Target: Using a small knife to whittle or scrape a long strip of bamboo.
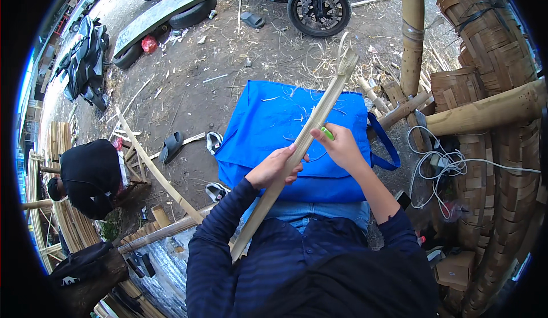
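Note:
A long, pale bamboo strip (311, 125) slants from beside my waist up to the far right, its far end frayed with a thin curl standing off it. My left hand (273, 167) is closed around the strip's middle. Just above it, my right hand (341, 148) grips a small tool with a bright green handle (326, 133) against the strip's right edge; its working end is hidden. A blue cloth bag (242, 127) lies across my lap under the strip, sprinkled with fine shavings.
Bamboo poles (412, 38) and woven bamboo rolls (476, 204) crowd my right, near a tangled white cable (436, 164). A person in black (91, 175) bends at the left. Motorbikes (317, 10), a slab on tyres (162, 18) and loose sandals (170, 147) lie beyond.

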Demonstrator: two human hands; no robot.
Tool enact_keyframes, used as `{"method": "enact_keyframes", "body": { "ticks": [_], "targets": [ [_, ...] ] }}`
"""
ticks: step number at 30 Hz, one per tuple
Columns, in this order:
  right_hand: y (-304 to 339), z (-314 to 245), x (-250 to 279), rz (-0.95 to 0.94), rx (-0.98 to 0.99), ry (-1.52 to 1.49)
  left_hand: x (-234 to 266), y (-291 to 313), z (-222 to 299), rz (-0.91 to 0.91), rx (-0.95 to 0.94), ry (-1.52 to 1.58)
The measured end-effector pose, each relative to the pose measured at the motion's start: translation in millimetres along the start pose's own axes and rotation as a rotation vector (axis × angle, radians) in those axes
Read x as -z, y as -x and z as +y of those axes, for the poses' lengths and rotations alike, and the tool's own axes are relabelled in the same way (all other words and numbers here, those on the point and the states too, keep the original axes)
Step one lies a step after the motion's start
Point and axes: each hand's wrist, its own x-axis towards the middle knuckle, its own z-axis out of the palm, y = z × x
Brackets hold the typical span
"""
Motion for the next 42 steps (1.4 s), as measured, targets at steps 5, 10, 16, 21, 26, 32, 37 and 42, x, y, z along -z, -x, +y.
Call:
{"method": "enact_keyframes", "body": {
  "ticks": [5,10,16,21,26,32,37,42],
  "targets": [
    [-7.1,-6.7,41.5,0.381,0.204,0.960,-8.2,3.0,-17.5,0.195,-0.020,-0.167],
    [-19.8,5.9,50.8,0.326,0.635,1.195,-5.0,-7.7,-45.0,0.543,-0.224,-0.634],
    [-24.1,20.8,45.9,0.192,0.709,1.248,4.1,-19.2,-57.9,0.576,-0.259,-0.669],
    [-51.2,24.7,76.9,0.428,0.578,1.276,-7.8,-10.3,-46.0,0.511,-0.150,-0.483],
    [-49.0,29.3,69.9,0.409,0.724,1.281,-5.1,-8.8,-50.5,0.532,-0.150,-0.526],
    [-52.5,26.5,55.4,0.294,0.871,1.317,2.9,-17.0,-50.0,0.556,-0.192,-0.525],
    [-65.6,28.5,71.1,0.399,0.766,1.331,-0.4,-19.2,-48.9,0.550,-0.213,-0.537],
    [-61.5,26.0,62.0,0.413,0.571,1.186,0.8,-17.4,-53.3,0.553,-0.210,-0.583]
  ]
}}
